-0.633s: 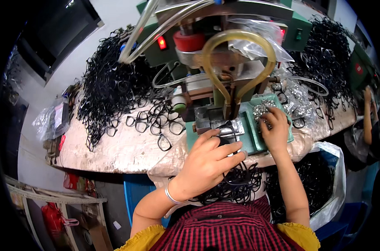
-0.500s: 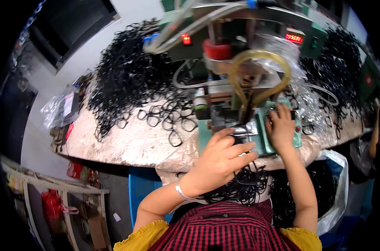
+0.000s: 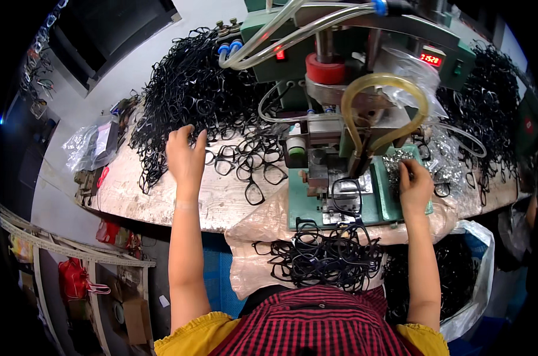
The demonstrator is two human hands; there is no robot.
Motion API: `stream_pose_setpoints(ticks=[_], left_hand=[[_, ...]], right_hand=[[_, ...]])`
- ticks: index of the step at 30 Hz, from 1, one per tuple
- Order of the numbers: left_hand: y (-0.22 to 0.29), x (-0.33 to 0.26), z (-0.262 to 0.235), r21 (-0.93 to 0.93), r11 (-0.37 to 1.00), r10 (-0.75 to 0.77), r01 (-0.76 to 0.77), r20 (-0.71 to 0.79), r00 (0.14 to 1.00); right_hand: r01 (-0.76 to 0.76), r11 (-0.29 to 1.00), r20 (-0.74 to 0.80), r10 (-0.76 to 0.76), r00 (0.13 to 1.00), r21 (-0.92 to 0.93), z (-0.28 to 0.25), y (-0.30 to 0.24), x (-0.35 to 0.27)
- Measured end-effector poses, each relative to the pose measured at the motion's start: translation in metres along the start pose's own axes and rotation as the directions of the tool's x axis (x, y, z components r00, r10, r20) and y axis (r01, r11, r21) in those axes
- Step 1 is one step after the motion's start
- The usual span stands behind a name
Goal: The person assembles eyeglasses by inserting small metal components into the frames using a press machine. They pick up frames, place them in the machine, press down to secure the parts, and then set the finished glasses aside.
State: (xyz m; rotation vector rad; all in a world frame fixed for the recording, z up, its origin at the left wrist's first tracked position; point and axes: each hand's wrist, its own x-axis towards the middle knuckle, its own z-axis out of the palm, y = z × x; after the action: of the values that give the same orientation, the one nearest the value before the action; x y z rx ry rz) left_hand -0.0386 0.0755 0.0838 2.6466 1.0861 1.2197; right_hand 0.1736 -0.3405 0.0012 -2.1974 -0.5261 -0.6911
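Note:
My left hand (image 3: 187, 155) reaches over the table's left side, fingers apart, at the edge of a large heap of black eyeglass frames (image 3: 192, 95). It holds nothing that I can see. Over the green tray (image 3: 389, 204) of small shiny metal parts (image 3: 396, 161), my right hand (image 3: 417, 185) has its fingertips drawn together; whatever is between them is too small to make out. A single black eyeglass frame (image 3: 359, 199) sits on the metal fixture of the green press (image 3: 304, 204), its lower part hanging toward me. Neither hand touches it.
More eyeglass frames (image 3: 325, 261) lie tangled on the cloth (image 3: 242, 261) before me. A loose row (image 3: 254, 193) spreads left of the press. A yellowish tube (image 3: 424, 98) loops above the fixture. At right stand a lined bag (image 3: 485, 261) of dark pieces and another heap (image 3: 488, 107).
My left hand has left the press fixture and swung left to the heap of frames. My right hand has drawn back slightly over the tray, its fingers now curled. The view has shifted a little.

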Motion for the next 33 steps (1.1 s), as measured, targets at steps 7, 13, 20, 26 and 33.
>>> stream_pose_setpoints(ticks=[7,13,20,26,33], left_hand=[[-0.054,-0.043,0.153,0.433,0.805,-0.519,0.406,0.180,0.836],[-0.104,-0.064,0.127,-0.143,0.939,-0.305,0.312,0.071,0.950],[-0.018,-0.061,0.056,-0.475,0.860,-0.192,0.187,0.039,0.981],[0.041,-0.118,0.070,-0.807,0.428,-0.232,0.406,0.336,0.913],[0.112,-0.091,-0.005,-0.977,0.210,-0.123,0.032,0.006,0.992]], right_hand=[[-0.175,0.976,0.032,0.172,0.985,0.128,-0.011,0.021,-0.021],[-0.331,0.926,-0.082,0.350,0.933,0.182,-0.087,0.045,-0.082],[-0.143,0.862,0.216,0.039,0.976,0.487,-0.074,-0.060,-0.023],[-0.240,0.628,0.183,0.155,0.971,0.741,-0.013,-0.106,-0.011],[-0.355,0.485,0.297,0.196,0.935,0.799,-0.014,-0.113,-0.011]])
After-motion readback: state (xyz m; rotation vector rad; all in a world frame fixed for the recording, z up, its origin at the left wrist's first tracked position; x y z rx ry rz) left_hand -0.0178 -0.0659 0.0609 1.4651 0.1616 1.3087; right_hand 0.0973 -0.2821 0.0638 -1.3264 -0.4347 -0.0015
